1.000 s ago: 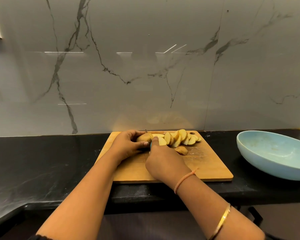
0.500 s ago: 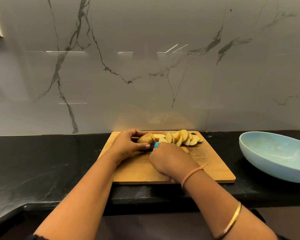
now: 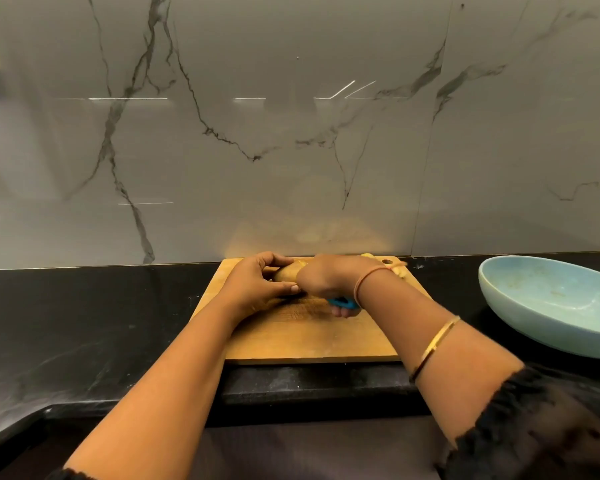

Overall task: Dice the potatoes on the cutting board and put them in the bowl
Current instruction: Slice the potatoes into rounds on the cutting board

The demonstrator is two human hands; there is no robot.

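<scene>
The left hand (image 3: 253,287) is gripping the potato (image 3: 286,273) near the back of the cutting board (image 3: 291,341). Touching the potato's right side, the right hand (image 3: 326,277) is clutching a blue knife handle (image 3: 343,302). The bowl (image 3: 551,299) is sitting farther right.

Head view; forward-down; close above cutting board (image 3: 309,341)

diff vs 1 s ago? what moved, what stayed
The right hand, gripping the blue-handled knife, moved away from the body across the cutting board and now covers most of the potato slices. The left hand still holds the uncut potato piece. Bowl unmoved, no potato in it.
</scene>
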